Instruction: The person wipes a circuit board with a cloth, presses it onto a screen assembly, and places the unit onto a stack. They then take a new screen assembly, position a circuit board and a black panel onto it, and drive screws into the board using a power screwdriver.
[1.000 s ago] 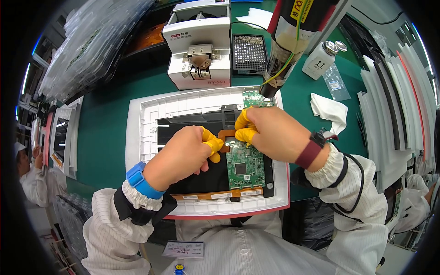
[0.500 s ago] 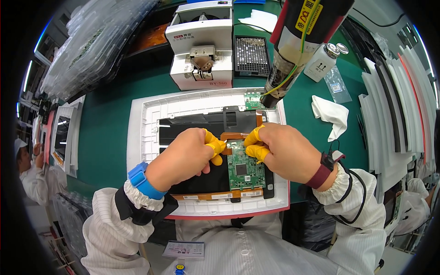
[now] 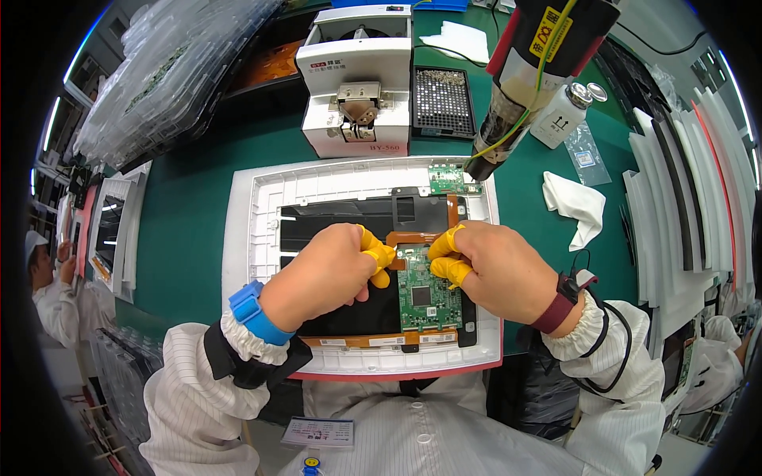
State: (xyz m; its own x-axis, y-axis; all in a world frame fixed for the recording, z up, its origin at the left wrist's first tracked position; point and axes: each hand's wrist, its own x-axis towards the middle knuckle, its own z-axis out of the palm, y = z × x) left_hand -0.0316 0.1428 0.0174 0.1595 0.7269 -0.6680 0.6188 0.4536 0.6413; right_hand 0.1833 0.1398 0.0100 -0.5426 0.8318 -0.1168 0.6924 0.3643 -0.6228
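Note:
A green circuit board (image 3: 429, 305) lies on the right part of a black display panel set in a white frame (image 3: 266, 190). An orange flex cable (image 3: 409, 237) crosses the board's upper edge. At the cable's left end is my left hand (image 3: 337, 266), its yellow-covered fingertips pinched together. My right hand (image 3: 484, 266) pinches close to the cable's right end, fingers bent over the board's upper right corner. Both fingertip grips are partly hidden. Yellow finger cots cover the fingertips of both hands.
Behind the frame stand a white screw-feeding machine (image 3: 355, 119) and a black tray (image 3: 443, 99) of small parts. A dark cylindrical tool (image 3: 508, 103) hangs over the frame's far right corner. Rightward are a white bottle (image 3: 559, 117), a cloth (image 3: 575, 208) and upright foam sheets (image 3: 675, 190).
The whole view has shifted slightly, moving the bench contents a little to the right and down. Both hands stay pinched at the flex cable, with barely any change in their pose.

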